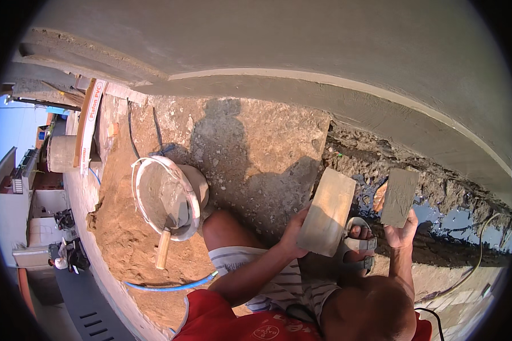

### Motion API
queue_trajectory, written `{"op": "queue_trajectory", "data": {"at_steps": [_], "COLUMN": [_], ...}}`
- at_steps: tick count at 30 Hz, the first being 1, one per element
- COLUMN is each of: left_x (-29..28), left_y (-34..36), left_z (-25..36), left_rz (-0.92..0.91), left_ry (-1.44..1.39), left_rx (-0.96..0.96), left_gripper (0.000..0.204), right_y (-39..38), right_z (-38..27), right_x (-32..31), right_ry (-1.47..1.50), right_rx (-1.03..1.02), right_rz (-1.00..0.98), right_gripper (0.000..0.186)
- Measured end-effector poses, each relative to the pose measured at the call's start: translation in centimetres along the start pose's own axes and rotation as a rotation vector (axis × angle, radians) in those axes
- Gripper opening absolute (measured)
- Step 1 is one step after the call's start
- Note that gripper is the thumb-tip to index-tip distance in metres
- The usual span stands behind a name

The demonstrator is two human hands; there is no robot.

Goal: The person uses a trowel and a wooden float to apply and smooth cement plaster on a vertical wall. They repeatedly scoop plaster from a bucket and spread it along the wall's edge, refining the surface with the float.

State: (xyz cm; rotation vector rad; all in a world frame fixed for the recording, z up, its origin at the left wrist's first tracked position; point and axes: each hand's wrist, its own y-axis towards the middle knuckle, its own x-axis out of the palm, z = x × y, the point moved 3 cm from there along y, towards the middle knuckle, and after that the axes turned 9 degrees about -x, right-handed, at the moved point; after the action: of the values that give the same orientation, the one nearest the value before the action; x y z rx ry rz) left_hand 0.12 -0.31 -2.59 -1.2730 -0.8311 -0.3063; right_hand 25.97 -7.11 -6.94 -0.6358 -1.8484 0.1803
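Observation:
My left hand (293, 234) is closed on the near left edge of a pale rectangular plastering float (327, 211); its broad flat face shows and any handle is hidden. In my right hand (403, 230) is a smaller, darker grey plastering float (401, 196), its face coated with wet-looking mortar. The two floats are held apart, side by side, above the muddy trench. To the left stands a bucket (198, 190) with mortar inside. A trowel with a wooden handle (162, 250) rests in it, the handle sticking out over the rim.
A smooth grey plastered wall (324, 40) with a ledge runs along the far side. At its foot is a trench (449, 219) with dark water and rubble. A blue hose (170, 286) lies by the bucket. A long white box (91, 128) stands at the far left.

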Motion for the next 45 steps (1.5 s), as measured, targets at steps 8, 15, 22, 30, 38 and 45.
{"op": "queue_trajectory", "data": {"at_steps": [8, 15, 22, 30, 38, 45], "left_x": [-0.3, 1.9, 0.8, 1.4, 4.1, 3.5], "left_y": [-0.3, -0.3, -0.3, -0.5, -4.1, -6.6], "left_z": [0.7, 0.7, 0.4, 0.0, 1.9, 4.1], "left_rz": [-0.211, -0.123, -0.067, -0.075, -0.307, -0.364], "left_ry": [-0.146, -0.097, -0.066, 0.011, -0.126, -0.166], "left_rx": [0.113, 0.218, 0.245, 0.31, 0.286, 0.381], "left_gripper": [0.045, 0.042, 0.038, 0.038, 0.037, 0.045], "right_y": [1.4, 1.5, 0.3, -0.3, -0.9, 1.8], "right_z": [2.5, 3.2, 4.3, 4.6, 5.1, 1.4], "right_x": [5.4, 8.9, 10.3, 10.0, 9.1, 9.6], "right_ry": [-0.082, -0.273, -0.601, -0.836, -1.474, -0.877], "right_rx": [0.05, -0.071, -0.317, -0.332, -0.37, -0.102], "right_rz": [-0.293, -0.372, -0.494, -0.658, -1.022, -0.452], "right_gripper": [0.059, 0.065, 0.045, 0.045, 0.035, 0.048]}}
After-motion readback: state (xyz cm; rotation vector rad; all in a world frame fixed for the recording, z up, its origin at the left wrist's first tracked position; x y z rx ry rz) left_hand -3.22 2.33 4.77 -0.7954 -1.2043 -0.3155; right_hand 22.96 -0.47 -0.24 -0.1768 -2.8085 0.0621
